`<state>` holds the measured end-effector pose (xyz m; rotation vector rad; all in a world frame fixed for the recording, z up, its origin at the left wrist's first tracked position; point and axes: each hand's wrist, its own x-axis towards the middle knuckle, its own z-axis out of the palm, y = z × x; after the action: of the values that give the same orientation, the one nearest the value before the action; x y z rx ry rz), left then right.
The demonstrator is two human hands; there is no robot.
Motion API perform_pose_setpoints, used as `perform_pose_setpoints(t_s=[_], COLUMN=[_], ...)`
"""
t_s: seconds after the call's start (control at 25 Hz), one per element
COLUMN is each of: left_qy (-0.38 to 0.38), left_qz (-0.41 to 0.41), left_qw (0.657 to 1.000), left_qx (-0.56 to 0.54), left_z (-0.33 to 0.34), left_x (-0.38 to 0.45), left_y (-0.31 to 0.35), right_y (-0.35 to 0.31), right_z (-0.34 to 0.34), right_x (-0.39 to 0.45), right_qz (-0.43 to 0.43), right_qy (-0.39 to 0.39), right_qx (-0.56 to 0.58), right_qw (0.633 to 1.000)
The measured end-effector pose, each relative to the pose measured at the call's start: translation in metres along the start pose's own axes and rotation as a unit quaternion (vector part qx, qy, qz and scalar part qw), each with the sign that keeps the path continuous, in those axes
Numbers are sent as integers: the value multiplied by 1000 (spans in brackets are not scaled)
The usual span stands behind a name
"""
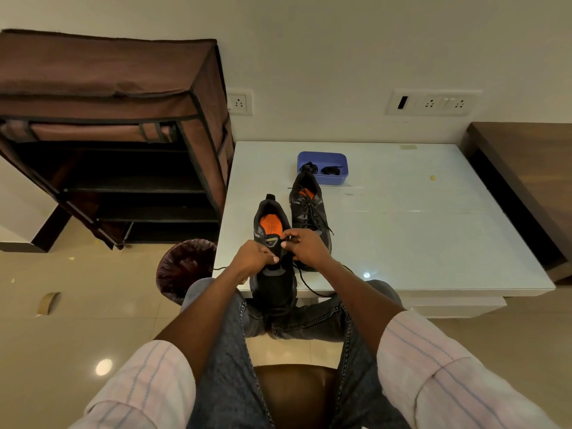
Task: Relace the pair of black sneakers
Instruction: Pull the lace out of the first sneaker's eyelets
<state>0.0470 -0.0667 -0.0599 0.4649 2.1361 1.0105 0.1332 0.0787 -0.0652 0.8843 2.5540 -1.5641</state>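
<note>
Near shoe (274, 267): on table (433, 230) edge, long axis 6–12 o'clock, toe toward person. Left hand (252, 255) and right hand (306, 246) pinch lace (305, 283) at eyelets, 9 and 3 o'clock of tongue. Far shoe (309, 209): laced, 1 o'clock.

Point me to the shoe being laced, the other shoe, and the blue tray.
Shoe being laced (276, 284): head view, on its toe.
Other shoe (302, 217): head view, on its laced middle.
Blue tray (322, 156): head view, on its far rim.
</note>
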Motion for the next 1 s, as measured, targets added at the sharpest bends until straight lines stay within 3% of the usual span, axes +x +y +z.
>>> perform_pose_setpoints(t_s=[0.08, 0.2, 0.24, 0.32, 0.36, 0.44, 0.56, 0.64, 0.72, 0.84, 0.88, 0.92, 1.0], left_qy=[43, 114, 133, 160, 170, 130, 61, 99, 219, 411, 420, 390, 253], left_qz=[-72, -172, -179, -126, -55, 105, 163, 154, 111, -36, -49, -21, 109], left_qw=[991, 931, 924, 964, 982, 983, 962, 966, 968, 902, 900, 920, 953], left_qx=[-106, -300, -309, -168, -61, 82, 212, 184, 45, -128, -101, -29, 123], left_z=[-5, -13, -13, -9, -6, 5, 12, 12, 10, -13, -19, -21, -11], left_x=[0, 6, 8, 3, -2, -7, 5, 4, -7, -17, -14, -13, -11], left_y=[2, -6, -11, -11, -9, -11, -24, -19, -7, -5, -9, -12, -15], right_y=[2, 4, 4, 6, 9, 16, 21, 25, 31, 37, 37, 36, 34], right_z=[-3, -6, -4, 0, 1, 5, 2, 2, 4, 6, 6, 5, 6], right_x=[1, -1, -3, -4, -4, -5, -9, -12, -14, -15, -16, -17, -19], right_qz=[2, 1, -8, -27, -40, -57, -63, -68, -73, -73, -73, -75, -79], right_qy=[12, 10, 5, 9, 15, 15, 1, 2, 5, 7, 9, 9, 11], right_qx=[8, 27, 24, 2, -12, -29, -18, -5, 17, 36, 40, 44, 39], right_qw=[1000, 1000, 1000, 1000, 999, 998, 998, 998, 997, 997, 996, 996, 996])
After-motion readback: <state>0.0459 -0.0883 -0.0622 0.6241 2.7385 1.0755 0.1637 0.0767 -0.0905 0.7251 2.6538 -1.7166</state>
